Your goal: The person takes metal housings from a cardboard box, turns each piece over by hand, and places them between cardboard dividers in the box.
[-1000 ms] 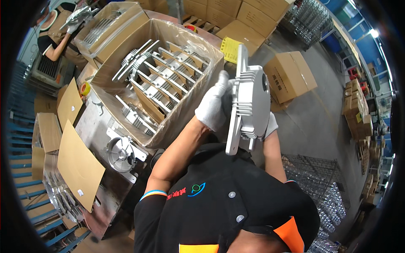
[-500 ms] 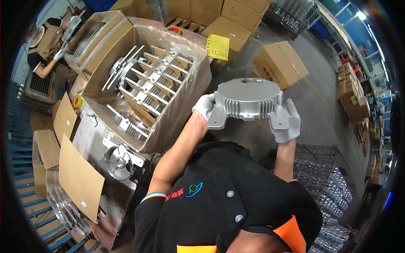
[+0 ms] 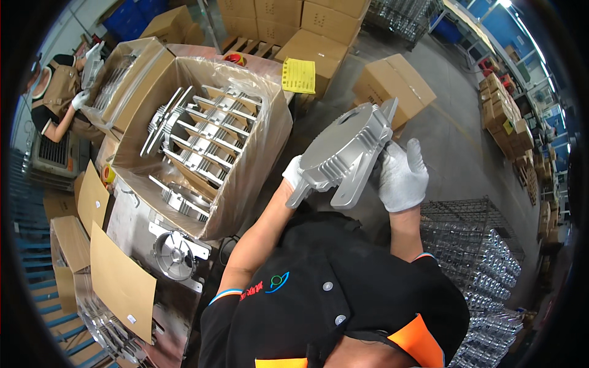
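Observation:
A silver cast-aluminium motor housing, round with ribbed sides and flat mounting feet, is held tilted in front of my chest. My white-gloved left hand grips its left edge, fingers partly hidden behind it. On the other side, my white-gloved right hand supports the housing's underside by a raised foot; its thumb sticks up away from the metal, and the other fingers are partly hidden. To the left, a plastic-lined carton holds several similar castings parted by cardboard dividers.
Another casting lies on the workbench beside cardboard sheets. A closed carton is beyond the housing. Wire cages of shiny parts stand at right. At far left, a co-worker in gloves handles a part at another carton.
The housing has gone from nearly level to steeply tilted, its right side raised. My right hand has shifted under it, thumb now lifted. The view has turned slightly.

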Available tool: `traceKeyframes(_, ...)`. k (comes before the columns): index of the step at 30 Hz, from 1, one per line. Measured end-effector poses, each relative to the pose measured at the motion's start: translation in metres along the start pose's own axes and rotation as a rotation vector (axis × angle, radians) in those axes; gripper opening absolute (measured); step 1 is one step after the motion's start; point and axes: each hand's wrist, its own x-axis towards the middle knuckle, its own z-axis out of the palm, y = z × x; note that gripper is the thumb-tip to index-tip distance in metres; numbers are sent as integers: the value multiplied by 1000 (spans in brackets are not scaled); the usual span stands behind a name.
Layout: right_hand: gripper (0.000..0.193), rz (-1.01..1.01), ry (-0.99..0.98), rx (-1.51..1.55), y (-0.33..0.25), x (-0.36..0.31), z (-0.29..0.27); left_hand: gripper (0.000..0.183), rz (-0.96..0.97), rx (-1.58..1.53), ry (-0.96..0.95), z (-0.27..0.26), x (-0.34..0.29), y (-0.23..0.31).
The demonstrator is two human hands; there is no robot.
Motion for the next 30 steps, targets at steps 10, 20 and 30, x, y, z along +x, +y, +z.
traceKeyframes(10,77,12,16,122,6,3,-23,31,51,58,-12,-72,28,-11)
traceKeyframes(20,70,93,23,-39,-5,0,-32,30,77,-103,36,-31,12,20)
traceKeyframes(30,39,272,185,66,0,11,-50,38,368,322,86,-3,-9,34)
